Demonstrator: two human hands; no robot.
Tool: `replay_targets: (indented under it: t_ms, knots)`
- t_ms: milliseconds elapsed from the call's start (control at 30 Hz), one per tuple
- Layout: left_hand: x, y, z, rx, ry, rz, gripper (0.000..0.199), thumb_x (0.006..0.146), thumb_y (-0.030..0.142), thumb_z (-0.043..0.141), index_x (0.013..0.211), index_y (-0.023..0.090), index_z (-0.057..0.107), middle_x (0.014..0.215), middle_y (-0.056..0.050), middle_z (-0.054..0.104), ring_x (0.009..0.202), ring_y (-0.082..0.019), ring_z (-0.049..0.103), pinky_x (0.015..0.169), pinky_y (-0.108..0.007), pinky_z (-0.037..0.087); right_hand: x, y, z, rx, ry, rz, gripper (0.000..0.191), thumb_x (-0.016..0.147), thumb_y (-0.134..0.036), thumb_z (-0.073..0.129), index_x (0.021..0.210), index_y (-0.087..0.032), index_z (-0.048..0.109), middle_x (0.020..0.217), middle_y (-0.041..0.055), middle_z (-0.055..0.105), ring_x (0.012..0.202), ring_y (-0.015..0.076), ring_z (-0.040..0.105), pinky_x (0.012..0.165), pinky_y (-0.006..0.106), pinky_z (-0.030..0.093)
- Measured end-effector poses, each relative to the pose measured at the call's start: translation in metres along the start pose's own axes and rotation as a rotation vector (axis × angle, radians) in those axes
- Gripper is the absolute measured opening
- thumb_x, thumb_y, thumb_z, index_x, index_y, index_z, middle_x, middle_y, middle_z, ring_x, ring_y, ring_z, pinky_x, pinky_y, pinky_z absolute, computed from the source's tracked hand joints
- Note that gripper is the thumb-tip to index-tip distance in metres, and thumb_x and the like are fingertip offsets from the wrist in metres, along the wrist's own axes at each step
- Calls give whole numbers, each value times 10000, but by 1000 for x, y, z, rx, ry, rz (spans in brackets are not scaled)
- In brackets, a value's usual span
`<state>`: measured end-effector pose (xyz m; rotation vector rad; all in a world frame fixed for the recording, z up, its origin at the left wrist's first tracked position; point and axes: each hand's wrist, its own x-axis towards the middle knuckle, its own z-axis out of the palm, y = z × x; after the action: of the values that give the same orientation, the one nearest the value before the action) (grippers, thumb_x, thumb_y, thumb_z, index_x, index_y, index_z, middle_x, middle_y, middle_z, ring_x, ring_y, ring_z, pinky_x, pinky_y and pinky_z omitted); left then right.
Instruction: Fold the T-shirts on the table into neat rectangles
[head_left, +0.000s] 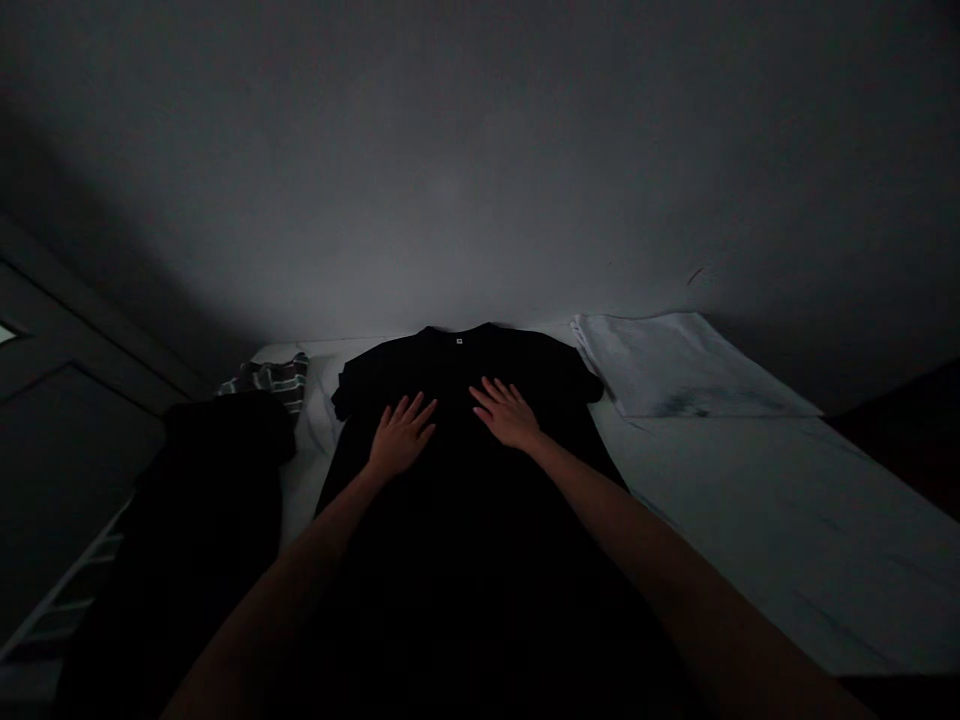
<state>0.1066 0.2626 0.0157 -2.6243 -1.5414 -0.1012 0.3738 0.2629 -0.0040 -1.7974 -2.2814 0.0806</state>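
Note:
A black T-shirt (480,520) lies spread out on a pale sheet-covered surface, its neckline with a small white label toward the wall and its short sleeves out to the sides. On the left of its chest rests my left hand (400,436), fingers spread. My right hand (507,412) lies flat on the right side of the chest, fingers also apart. Neither hand grips the cloth. The lower part of the shirt fades into darkness, so its hem cannot be made out.
Dark cloth (210,490) is heaped at the left, beside a striped cloth (277,378). A folded whitish cloth (675,360) lies at the right on the pale sheet (795,520). Behind stands a grey wall (465,180); a door-like panel (67,400) is at far left. The light is dim.

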Motion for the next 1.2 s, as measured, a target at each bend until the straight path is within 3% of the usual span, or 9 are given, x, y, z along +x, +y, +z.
replay_targets:
  t_ms: [100,167,267,400,600,700,800,933,1200]
  knots:
    - [-39,-44,-10,58,-61,-126,535,1010,339,279,1538,259,305,1605,-74,284,1467,-308,273,1150,-519,286,-25,52,-16,-43,15,188,609,1002,-498,260,1525,-200,360,1593,99,307,1469,297,255,1185,490,209]
    - [-47,-48,-20,106,-74,-194,535,995,305,310,1512,178,366,1574,-136,336,1454,-356,284,1152,-560,254,-29,57,-26,-67,53,294,641,1000,-471,269,1504,-92,380,1572,172,326,1468,343,239,1184,526,184]
    - [-39,-4,-27,80,7,-155,561,991,330,331,1514,129,355,1575,-160,327,1470,-357,241,1179,-553,205,-32,1,-25,-40,102,237,635,998,-448,275,1489,-64,399,1586,184,286,1481,364,180,1188,557,137]
    - [-56,36,-16,-24,-7,27,567,998,405,309,1549,278,266,1609,-43,279,1481,-277,246,1182,-500,260,-68,-58,-11,50,-1,-81,590,1000,-503,262,1521,-244,360,1609,52,276,1482,262,225,1196,498,189]
    - [-146,-52,-6,3,108,-119,545,959,393,354,1457,176,403,1486,-172,462,1396,-324,402,1078,-510,406,-153,46,-41,52,183,298,534,958,-400,375,1370,-93,519,1458,210,486,1359,311,441,1111,475,347]
    - [-176,-67,-14,-3,158,-204,466,932,356,408,1368,206,476,1313,-176,599,1243,-329,548,998,-500,466,-184,72,-64,108,237,511,456,919,-374,448,1239,-82,590,1216,213,654,1124,292,621,968,412,465]
    - [-191,-51,-24,-24,92,-354,402,915,317,439,1289,185,505,1174,-159,654,1073,-307,638,893,-437,513,-206,56,-79,165,89,715,365,901,-442,513,1097,-168,652,957,107,733,887,252,692,750,340,502]
    - [-202,-25,-32,-54,13,-481,350,920,308,439,1241,177,494,1068,-128,671,890,-252,684,749,-342,533,-231,15,-90,75,-77,839,331,903,-516,534,993,-226,663,889,63,740,832,254,699,619,305,440]
    - [-220,-21,-33,-111,6,-512,317,940,263,371,1230,258,498,1099,-90,670,758,-214,684,579,-306,526,-273,-18,-89,-200,-118,858,344,997,-486,402,1059,-208,595,769,69,719,716,258,700,541,288,368]
